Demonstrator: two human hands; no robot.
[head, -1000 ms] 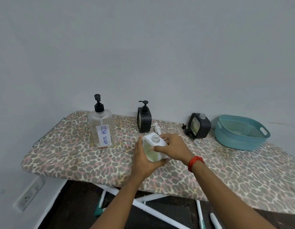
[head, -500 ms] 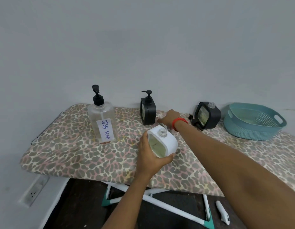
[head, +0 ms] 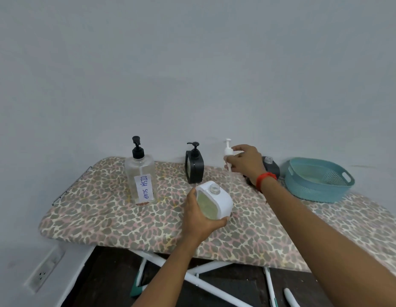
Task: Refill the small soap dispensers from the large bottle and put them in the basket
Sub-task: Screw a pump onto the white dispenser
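Now the left hand (head: 199, 218) wraps round the white dispenser (head: 223, 201) (neck open, body tilted). Beyond it, the right hand (head: 244, 166) pinches the white pump (head: 227, 151), held upright. The large bottle (head: 141, 173) stands left of the left hand; the basket (head: 319, 191) sits right of the right hand.

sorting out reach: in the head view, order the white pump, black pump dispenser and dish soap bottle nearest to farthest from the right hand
1. white pump: held in the right hand.
2. black pump dispenser: upright, to the hand's left.
3. dish soap bottle: farthest left, beyond the black one.
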